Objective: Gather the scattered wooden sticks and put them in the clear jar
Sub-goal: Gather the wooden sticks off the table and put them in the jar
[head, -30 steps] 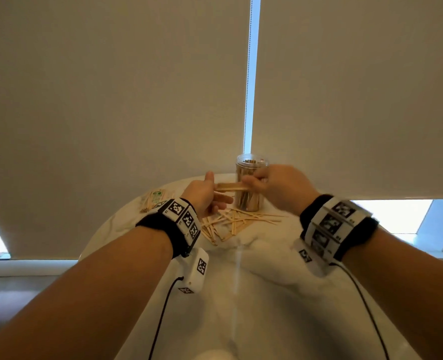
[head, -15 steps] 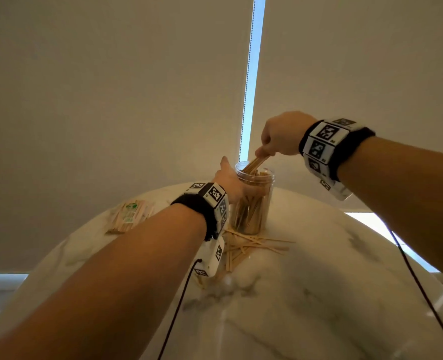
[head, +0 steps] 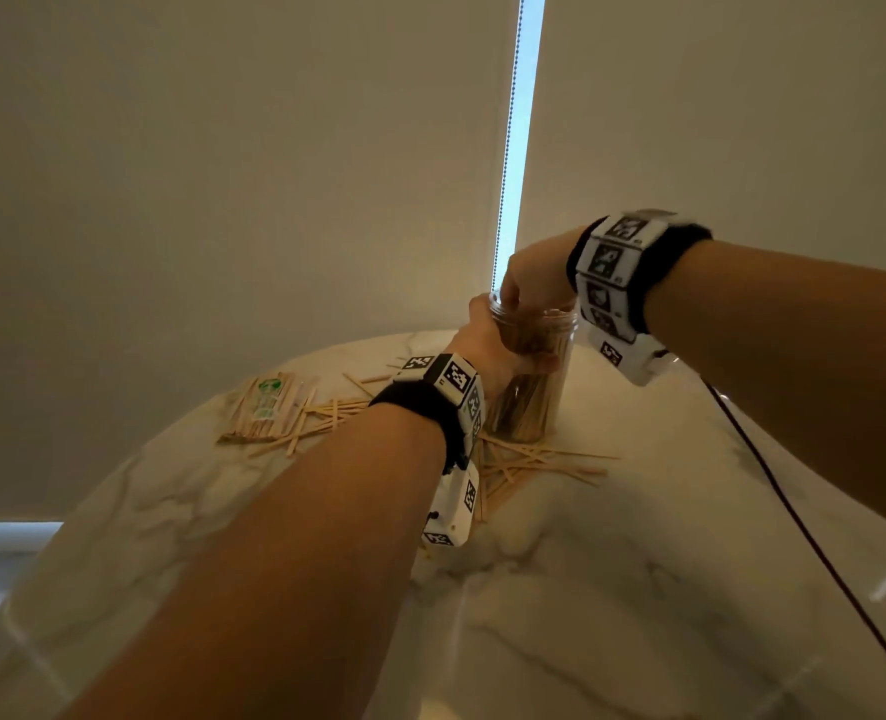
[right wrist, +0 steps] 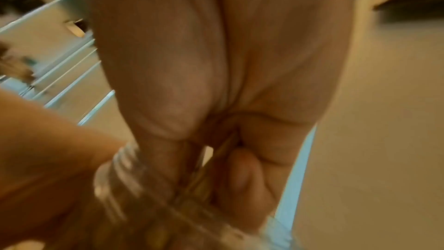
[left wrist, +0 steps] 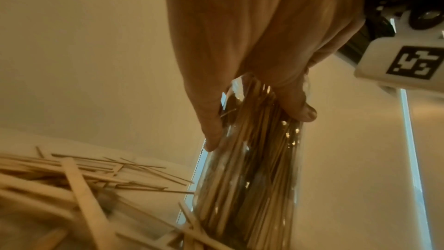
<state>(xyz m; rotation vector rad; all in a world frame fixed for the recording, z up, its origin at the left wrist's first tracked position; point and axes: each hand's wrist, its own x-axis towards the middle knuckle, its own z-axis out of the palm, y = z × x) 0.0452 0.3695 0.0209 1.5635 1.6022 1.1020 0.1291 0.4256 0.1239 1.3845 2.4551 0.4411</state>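
A clear jar (head: 534,402), packed with upright wooden sticks, stands on the round marble table (head: 638,589). My left hand (head: 508,350) grips the jar just below its rim; in the left wrist view its fingers (left wrist: 211,132) and thumb wrap the jar (left wrist: 252,187). My right hand (head: 513,298) reaches down into the jar's mouth. In the right wrist view its thumb and fingers (right wrist: 240,174) pinch thin sticks (right wrist: 223,145) at the ribbed rim (right wrist: 125,161). Loose sticks (head: 539,459) lie in front of the jar, and more lie to its left (head: 326,413).
A wrapped bundle of sticks with a green label (head: 267,402) lies at the far left of the table. Pale roller blinds hang close behind the table, with a bead chain (head: 506,148) in the gap. A dark cable (head: 773,480) trails from my right wrist.
My right hand came down from above the jar, and the sticks it holds have sunk into the mouth. My left hand stays on the jar.
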